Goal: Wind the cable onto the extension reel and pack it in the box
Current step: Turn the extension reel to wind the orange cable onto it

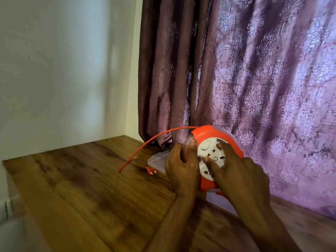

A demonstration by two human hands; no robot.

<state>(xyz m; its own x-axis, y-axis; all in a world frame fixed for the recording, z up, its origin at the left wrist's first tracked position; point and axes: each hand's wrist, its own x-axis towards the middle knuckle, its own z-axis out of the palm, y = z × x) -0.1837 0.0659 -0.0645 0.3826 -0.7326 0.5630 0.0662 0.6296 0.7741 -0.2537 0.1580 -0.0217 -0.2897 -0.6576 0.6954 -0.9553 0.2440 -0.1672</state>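
Note:
A round orange extension reel [205, 133] with a white socket face stands upright on the wooden table [87, 182], right of centre. My left hand [181, 170] grips its left rim, thumb on the clear edge. My right hand [240, 171] lies on the white face with its fingers spread over the sockets. An orange cable [145, 143] arcs out from the top of the reel down to the table on the left. Its red plug [151, 171] with two pins lies on the table just left of my left hand.
A clear plastic box [157, 160] sits on the table behind my left hand. A purple patterned curtain [254, 79] hangs right behind the reel. A white wall [63, 70] closes the far left; the table's left edge runs diagonally there.

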